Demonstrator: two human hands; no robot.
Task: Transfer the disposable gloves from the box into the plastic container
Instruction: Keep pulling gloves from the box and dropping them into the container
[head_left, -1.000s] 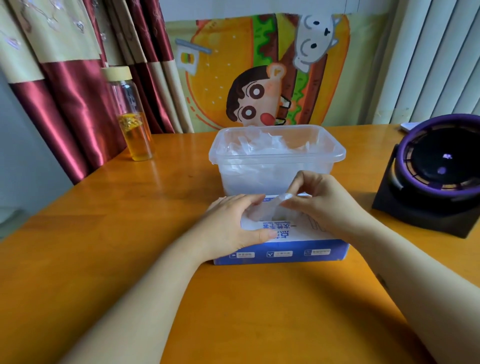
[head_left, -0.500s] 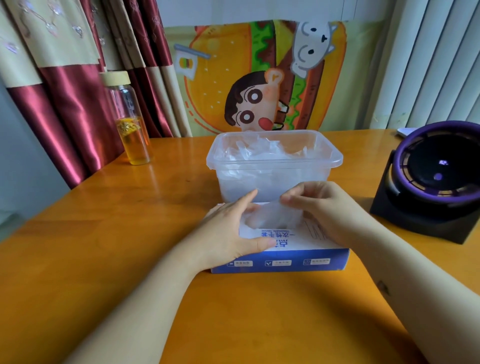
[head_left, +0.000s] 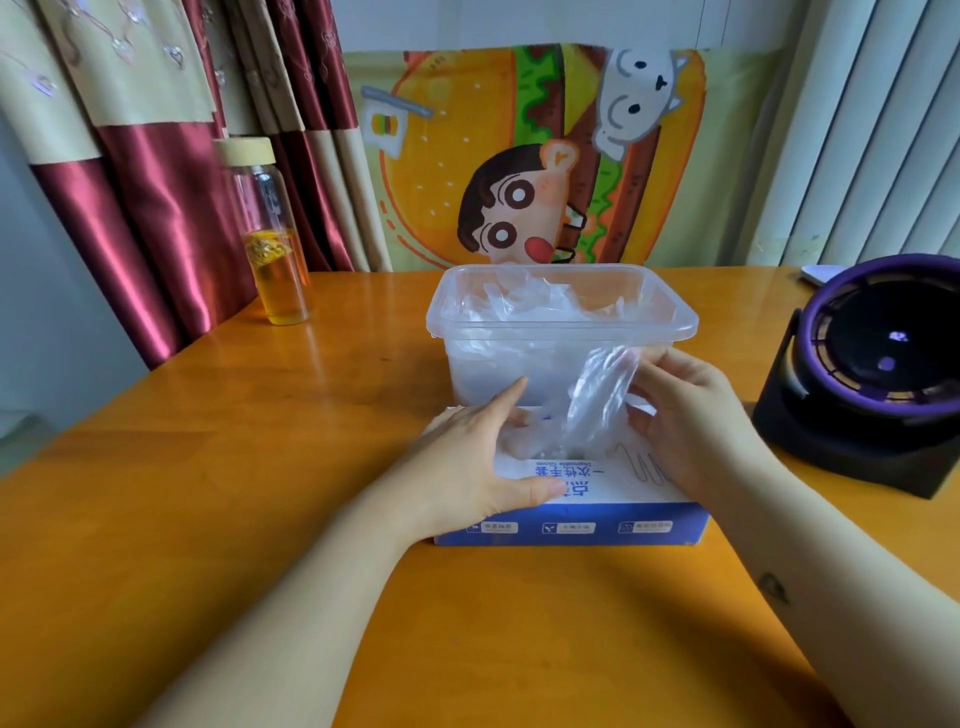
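Observation:
A blue and white glove box (head_left: 597, 525) lies flat on the wooden table, close to me. Right behind it stands a clear plastic container (head_left: 670, 322) with several crumpled clear gloves (head_left: 524, 306) inside. My left hand (head_left: 478, 457) presses on the box's left top with straight fingers, thumb near the opening. My right hand (head_left: 691, 415) pinches a clear disposable glove (head_left: 597, 405) and holds it stretched up out of the box opening, in front of the container's near wall.
A glass bottle (head_left: 270, 244) with amber liquid stands at the back left. A black and purple round device (head_left: 878, 374) sits at the right, close to my right arm. Curtains and a cartoon cloth hang behind the table (head_left: 208, 467).
My right hand has risen, drawing the glove up and out of the box opening. My left hand stays pressed on the box.

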